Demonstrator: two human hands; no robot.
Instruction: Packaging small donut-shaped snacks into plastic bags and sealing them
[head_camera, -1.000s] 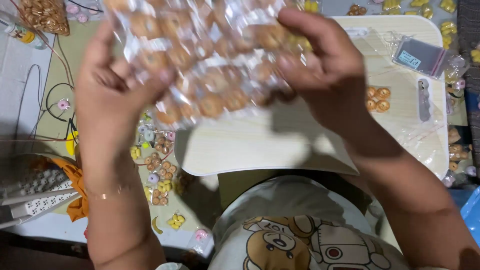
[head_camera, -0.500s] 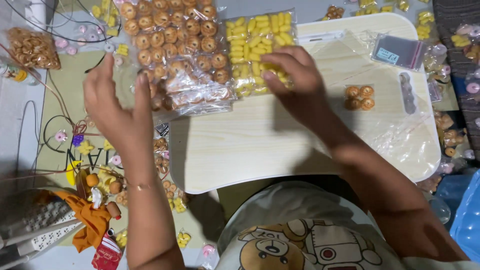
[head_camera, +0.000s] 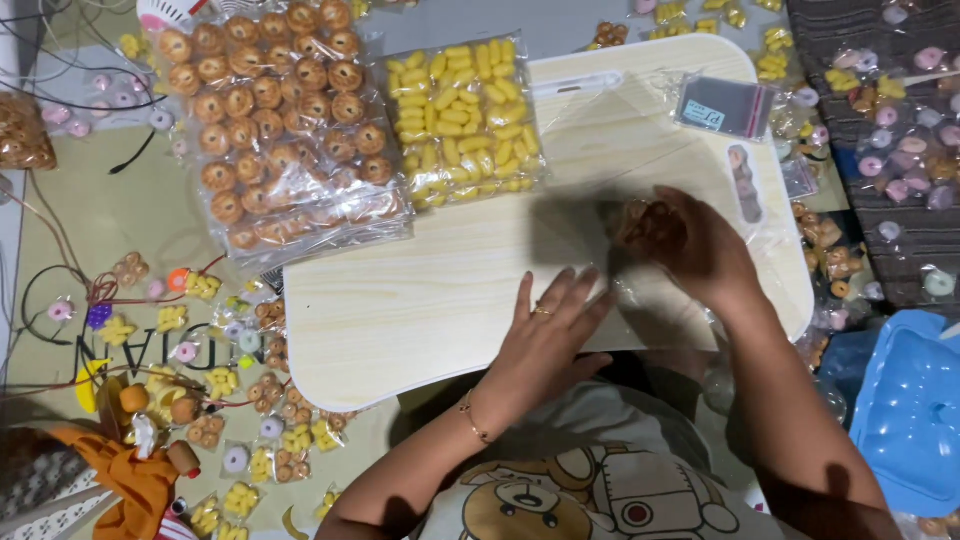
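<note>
With your left hand (head_camera: 553, 325) lying flat and open on the tabletop (head_camera: 440, 290), keep your right hand (head_camera: 690, 245) closed gently on what look like small brown rings (head_camera: 650, 225) right of centre.

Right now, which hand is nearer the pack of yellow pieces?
Left. The left hand lies flat on the lap table, below and a little right of the yellow pack. The right hand is farther right, on a small clear bag.
</note>
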